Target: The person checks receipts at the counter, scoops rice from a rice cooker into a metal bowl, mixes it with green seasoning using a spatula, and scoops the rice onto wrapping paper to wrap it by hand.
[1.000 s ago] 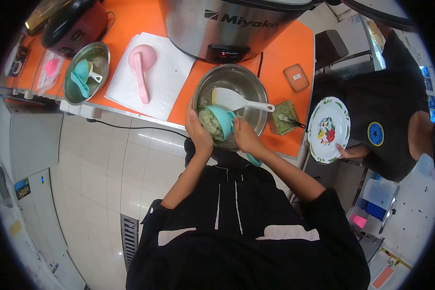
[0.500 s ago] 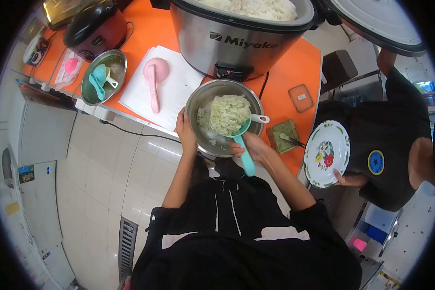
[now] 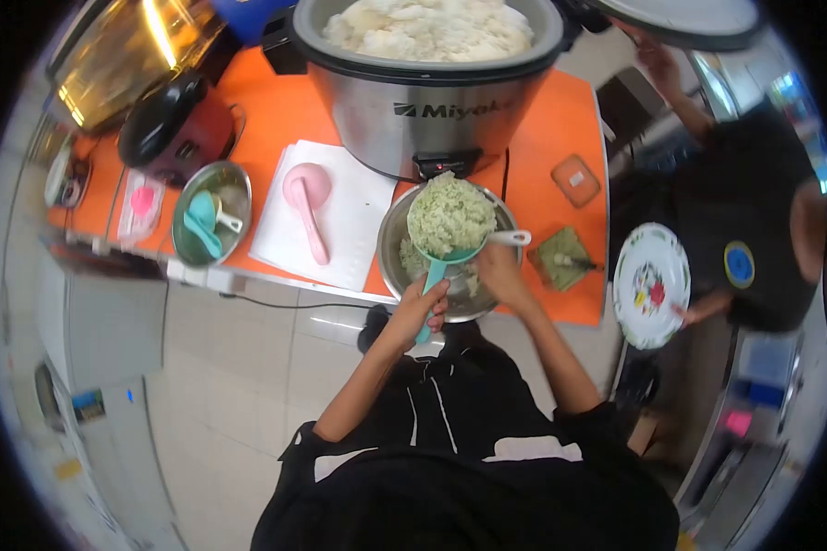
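Observation:
My left hand is wrapped around the handle of a teal rice ladle. The ladle's cup is heaped with pale green-flecked rice and sits over a steel bowl. More of the rice lies inside the bowl. Over the bowl's right side, my right hand reaches down just below a white handle that sticks out to the right. Its fingers are mostly hidden, so their grip cannot be made out.
A large rice cooker full of white rice stands behind the bowl. Left are a pink ladle on white paper and a bowl of scoops. A green-filled container sits right. Another person holds a flowered plate.
My left hand has left the bowl's rim and taken the teal ladle's handle. My right hand has let go of that handle and moved to the bowl's right side. The co-worker's plate has shifted right.

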